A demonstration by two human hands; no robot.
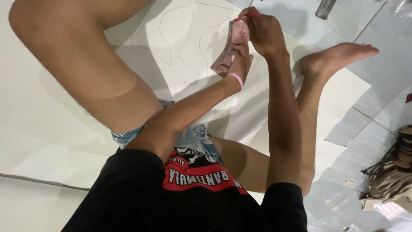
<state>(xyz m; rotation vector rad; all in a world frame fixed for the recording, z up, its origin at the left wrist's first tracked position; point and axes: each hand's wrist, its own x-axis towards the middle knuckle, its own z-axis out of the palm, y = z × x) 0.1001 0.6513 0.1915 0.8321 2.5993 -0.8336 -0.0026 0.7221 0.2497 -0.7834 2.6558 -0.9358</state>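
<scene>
I see a pinkish-brown curved template piece (227, 51) pressed flat on the big white sheet (180, 38) spread over the floor. The left hand (239, 60), a pink band at its wrist, lies across the piece with fingers closed down on it, seemingly to stop it slipping. The right hand (262, 30) pinches a thin red pen (240, 18) at the piece's top edge, likely tracing its outline; faint curved lines already mark the sheet. The pen's tip is hidden. At the frame's right edge a stack of brown pieces (392, 172) is cut off.
</scene>
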